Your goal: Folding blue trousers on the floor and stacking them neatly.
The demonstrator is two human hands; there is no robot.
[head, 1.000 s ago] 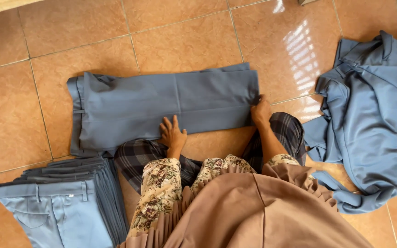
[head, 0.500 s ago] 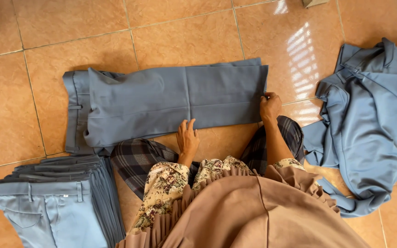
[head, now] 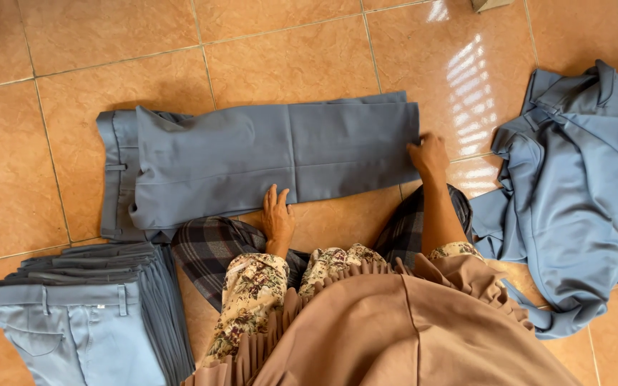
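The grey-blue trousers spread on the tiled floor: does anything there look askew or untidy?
Slightly. On the folded grey-blue trousers, the waistband end pokes out unevenly at the left. The loose blue garment heap lies crumpled at the right, unlike the neat stack of folded trousers.

The grey trousers (head: pixel 266 161) now lie folded in half, and the left hand (head: pixel 278 214) has slid along their near edge.

The grey-blue trousers (head: pixel 266 161) lie flat on the tiled floor, folded over lengthwise. The waistband sits at the left end, and the leg ends at the right, maybe lined up evenly.
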